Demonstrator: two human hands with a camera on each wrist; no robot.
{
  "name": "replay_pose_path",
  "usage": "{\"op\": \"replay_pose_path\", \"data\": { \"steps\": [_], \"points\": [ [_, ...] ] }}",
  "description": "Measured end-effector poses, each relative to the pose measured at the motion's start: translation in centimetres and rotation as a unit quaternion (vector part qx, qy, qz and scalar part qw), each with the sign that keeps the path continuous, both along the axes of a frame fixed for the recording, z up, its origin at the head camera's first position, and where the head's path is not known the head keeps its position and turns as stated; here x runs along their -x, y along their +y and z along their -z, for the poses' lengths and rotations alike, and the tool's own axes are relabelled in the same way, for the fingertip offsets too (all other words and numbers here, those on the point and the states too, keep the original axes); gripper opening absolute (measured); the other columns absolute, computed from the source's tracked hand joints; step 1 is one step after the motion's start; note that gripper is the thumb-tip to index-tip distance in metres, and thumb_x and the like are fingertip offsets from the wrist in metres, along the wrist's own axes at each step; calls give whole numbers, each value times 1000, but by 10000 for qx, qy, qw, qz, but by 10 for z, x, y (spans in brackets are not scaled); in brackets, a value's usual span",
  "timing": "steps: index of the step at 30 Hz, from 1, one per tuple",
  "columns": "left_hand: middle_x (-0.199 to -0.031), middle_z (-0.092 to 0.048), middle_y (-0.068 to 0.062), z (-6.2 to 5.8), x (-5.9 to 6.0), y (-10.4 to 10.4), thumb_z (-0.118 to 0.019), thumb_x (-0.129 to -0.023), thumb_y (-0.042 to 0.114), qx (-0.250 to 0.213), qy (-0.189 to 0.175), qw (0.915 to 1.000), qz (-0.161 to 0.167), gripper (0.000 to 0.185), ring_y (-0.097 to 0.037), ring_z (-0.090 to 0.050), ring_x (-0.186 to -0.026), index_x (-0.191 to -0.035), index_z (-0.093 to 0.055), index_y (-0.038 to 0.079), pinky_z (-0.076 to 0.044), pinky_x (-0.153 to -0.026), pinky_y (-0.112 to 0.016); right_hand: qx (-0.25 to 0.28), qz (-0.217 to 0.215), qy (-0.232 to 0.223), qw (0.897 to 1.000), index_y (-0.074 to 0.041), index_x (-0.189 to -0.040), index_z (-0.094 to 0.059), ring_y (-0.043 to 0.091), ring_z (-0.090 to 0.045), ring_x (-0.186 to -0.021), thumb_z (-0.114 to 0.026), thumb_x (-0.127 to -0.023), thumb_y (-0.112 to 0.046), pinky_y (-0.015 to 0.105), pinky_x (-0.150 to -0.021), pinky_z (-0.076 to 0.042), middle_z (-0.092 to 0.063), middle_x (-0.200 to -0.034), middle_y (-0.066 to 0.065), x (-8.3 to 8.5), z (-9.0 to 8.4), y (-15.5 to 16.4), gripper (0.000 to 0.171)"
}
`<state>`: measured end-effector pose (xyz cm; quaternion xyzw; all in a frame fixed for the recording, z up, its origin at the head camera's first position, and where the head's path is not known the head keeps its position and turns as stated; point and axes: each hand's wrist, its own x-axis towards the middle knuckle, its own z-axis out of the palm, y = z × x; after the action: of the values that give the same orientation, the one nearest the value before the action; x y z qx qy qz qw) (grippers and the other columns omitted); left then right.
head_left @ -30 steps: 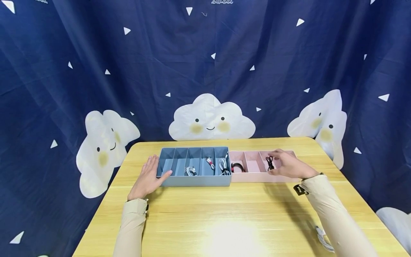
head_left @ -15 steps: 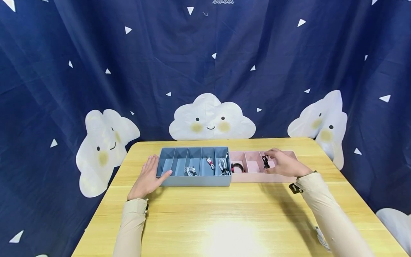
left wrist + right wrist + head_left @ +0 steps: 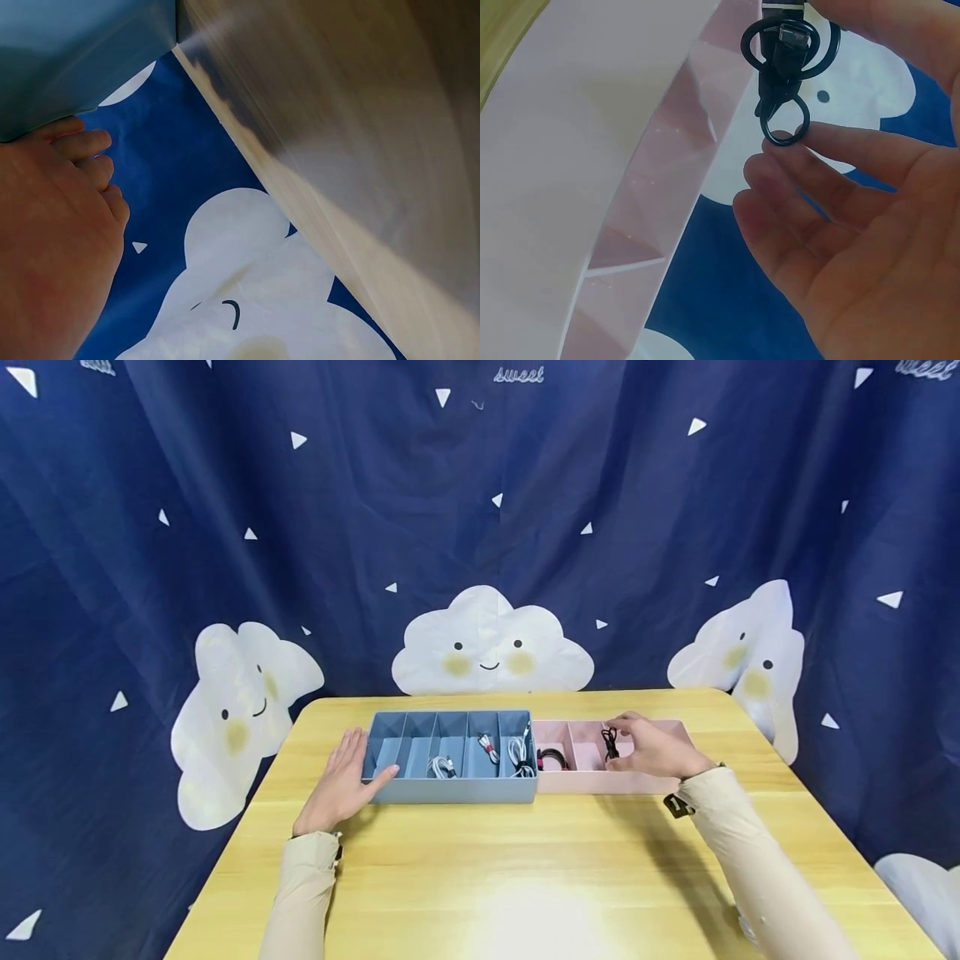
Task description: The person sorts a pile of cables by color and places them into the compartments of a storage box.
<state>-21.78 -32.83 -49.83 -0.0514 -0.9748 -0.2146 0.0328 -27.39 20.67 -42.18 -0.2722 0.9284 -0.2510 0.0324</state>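
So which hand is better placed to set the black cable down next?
Probably the right hand: it already pinches the black cable above the pink tray. The left hand lies flat against the blue tray.

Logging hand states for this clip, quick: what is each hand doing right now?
Left hand: open, resting flat against the blue organizer.
Right hand: pinching a coiled black cable above the pink organizer.

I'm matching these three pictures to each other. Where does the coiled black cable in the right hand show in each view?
Head: the black cable sits right of centre, pinched by the right hand over the pink tray.
Left wrist: not in it.
Right wrist: the cable hangs at top centre from the fingers.
Shared landmark: the pink tray, left in the right wrist view.
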Motion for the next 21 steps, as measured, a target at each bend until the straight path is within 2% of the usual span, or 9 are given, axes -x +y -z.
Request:
{"op": "replay_pose_path", "data": {
  "steps": [13, 21],
  "points": [
    [-175, -5, -20, 3, 0, -3, -47, -96, 76, -6, 20, 10000, -33, 110, -39, 0, -163, -165, -8, 0, -7, -131, -63, -41, 2, -74, 10000, 13, -140, -54, 48, -55, -131, -88, -81, -26, 61, -110, -47, -54, -142, 32, 7, 2, -6, 79],
    [-174, -5, -21, 4, -1, -1, -47, -96, 75, -15, 6, 10000, -39, 110, -39, 0, -163, -165, -9, -1, -8, -131, -63, -74, -27, -105, 9999, 13, -142, -53, 47, -54, -132, -86, -83, -21, 61, -110, -48, -52, -144, 32, 8, 9, -8, 76]
  ]
}}
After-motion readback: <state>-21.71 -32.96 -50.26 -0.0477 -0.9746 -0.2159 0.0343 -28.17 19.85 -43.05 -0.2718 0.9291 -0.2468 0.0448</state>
